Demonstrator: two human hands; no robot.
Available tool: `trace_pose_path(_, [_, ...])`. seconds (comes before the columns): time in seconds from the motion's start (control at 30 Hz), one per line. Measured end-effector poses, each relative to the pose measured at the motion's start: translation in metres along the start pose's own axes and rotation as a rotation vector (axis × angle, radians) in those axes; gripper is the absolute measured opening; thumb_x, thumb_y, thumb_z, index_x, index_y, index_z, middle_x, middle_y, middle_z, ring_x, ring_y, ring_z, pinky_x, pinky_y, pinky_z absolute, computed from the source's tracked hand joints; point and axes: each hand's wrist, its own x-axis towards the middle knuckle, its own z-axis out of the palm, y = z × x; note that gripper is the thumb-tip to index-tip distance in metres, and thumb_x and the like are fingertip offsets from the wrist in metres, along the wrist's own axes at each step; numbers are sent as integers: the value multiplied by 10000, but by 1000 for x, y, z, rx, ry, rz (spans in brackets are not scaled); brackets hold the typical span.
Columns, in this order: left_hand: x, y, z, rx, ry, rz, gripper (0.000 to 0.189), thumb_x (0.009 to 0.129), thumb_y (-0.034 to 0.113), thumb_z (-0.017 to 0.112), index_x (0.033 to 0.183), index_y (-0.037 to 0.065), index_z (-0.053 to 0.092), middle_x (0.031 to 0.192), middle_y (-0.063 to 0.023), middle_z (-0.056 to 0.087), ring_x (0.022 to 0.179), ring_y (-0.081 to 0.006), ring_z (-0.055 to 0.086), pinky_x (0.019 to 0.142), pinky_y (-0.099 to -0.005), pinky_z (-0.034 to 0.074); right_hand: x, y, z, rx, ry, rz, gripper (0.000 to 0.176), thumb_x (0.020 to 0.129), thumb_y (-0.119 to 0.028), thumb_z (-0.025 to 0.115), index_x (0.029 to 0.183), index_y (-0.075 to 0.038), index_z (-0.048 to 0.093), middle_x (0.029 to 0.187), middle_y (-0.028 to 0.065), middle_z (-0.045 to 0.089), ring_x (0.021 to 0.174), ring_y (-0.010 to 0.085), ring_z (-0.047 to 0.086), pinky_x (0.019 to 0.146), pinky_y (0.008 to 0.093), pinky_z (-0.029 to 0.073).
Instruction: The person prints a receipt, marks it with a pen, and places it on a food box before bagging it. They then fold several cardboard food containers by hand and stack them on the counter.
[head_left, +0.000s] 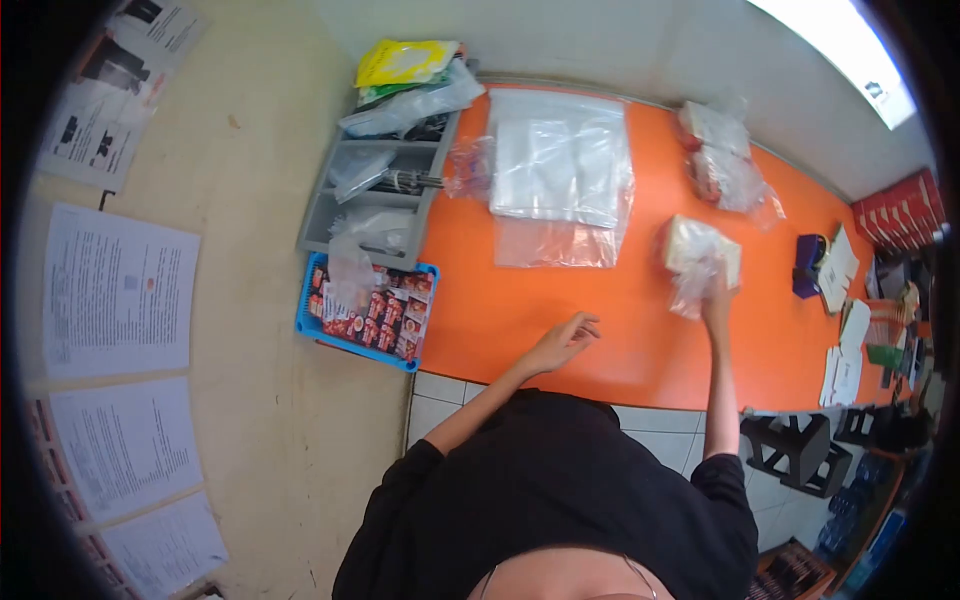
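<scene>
On the right half of the orange table (560,300), a cream-coloured pack in clear plastic wrap (690,245) lies at a slant. My right hand (719,292) grips its near right side, where loose plastic film bunches up. My left hand (566,342) hovers by the front edge of the table with nothing in it, its fingers loosely bent and apart. Beyond it, a stack of clear plastic bags (557,170) lies flat at the back of the table. Two similar wrapped packs with red on them (722,165) lie near the wall at the back right.
A grey organizer (322,225) with packets and dark sticks stands at the left. In front of it is a blue basket (312,325) of red printed packets. Papers and a dark purple box (806,268) sit at the right end. Black stools (795,450) stand below.
</scene>
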Motion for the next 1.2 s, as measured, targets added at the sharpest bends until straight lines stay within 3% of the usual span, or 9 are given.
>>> trace_pose_path(0.17, [-30, -14, -51, -2, 298, -128, 253, 877, 118, 487, 1109, 18, 464, 1003, -99, 580, 928, -176, 564, 840, -312, 434, 80, 198, 81, 209, -79, 138, 508, 915, -278, 309, 1357, -37, 238, 1386, 106, 305, 1265, 288, 280, 1067, 430, 49])
trace_pose_path(0.27, [-52, -15, -71, -65, 452, -102, 234, 878, 116, 491, 1089, 14, 476, 984, -95, 578, 913, -163, 569, 826, -289, 438, 84, 108, 46, -945, -25, -170, 440, 886, -215, 440, 1269, -13, 362, 1282, 217, 360, 1194, 333, 319, 982, 456, 282])
trace_pose_path(0.43, [-73, -15, -93, -224, 691, -54, 211, 878, 91, 487, 1068, 1, 478, 943, -89, 566, 899, -176, 570, 816, -285, 447, 70, -82, 80, -112, 792, 125, 525, 790, -176, 586, 1216, 37, 365, 1319, 222, 238, 1211, 331, 288, 962, 464, 304])
trace_pose_path(0.53, [-69, -7, -100, -320, 768, -49, 210, 877, 81, 484, 1069, -2, 471, 954, -92, 560, 893, -180, 568, 809, -288, 449, 81, -277, 89, 626, -35, 125, 198, 777, -191, 586, 937, -73, 578, 1099, 118, 532, 1171, 239, 373, 940, 461, 318])
trace_pose_path(0.57, [-69, -4, -104, -320, 754, -60, 210, 877, 81, 484, 1069, -2, 471, 954, -92, 560, 893, -180, 568, 809, -288, 449, 98, -296, 111, 22, -247, -447, 474, 730, -206, 619, 1176, -115, 485, 1207, 166, 451, 1222, 276, 325, 992, 542, 227])
trace_pose_path(0.8, [-58, 34, -126, -518, 630, 29, 337, 891, 162, 478, 1192, 59, 369, 1039, -112, 540, 948, -196, 550, 863, -328, 410, 169, -341, 212, -397, -181, -483, 451, 718, -175, 608, 1149, -93, 505, 1159, 175, 494, 1248, 302, 320, 998, 640, 78])
trace_pose_path(0.87, [-57, 34, -132, -664, 576, 10, 369, 895, 195, 475, 1215, 70, 341, 1087, -125, 525, 975, -205, 540, 878, -359, 403, 162, -333, 168, 120, -90, -602, 346, 738, -134, 596, 1071, -60, 537, 1079, 146, 538, 1151, 283, 439, 1014, 611, 83])
trace_pose_path(1.0, [-48, 58, -104, -1079, 522, 304, 465, 916, 358, 400, 1293, 103, 302, 1236, -104, 428, 1113, -228, 444, 914, -418, 372, 57, -326, 63, 1069, -239, 71, 198, 770, -85, 594, 965, -59, 568, 844, 108, 537, 839, 218, 536, 699, 316, 448])
trace_pose_path(1.2, [-33, 55, 14, -654, 193, -40, 344, 908, 227, 474, 1200, 58, 405, 1132, -83, 483, 1033, -191, 490, 840, -378, 437, -83, -279, -45, 815, -88, 433, 280, 773, -100, 612, 1030, -34, 524, 892, 85, 521, 862, 198, 526, 733, 309, 453])
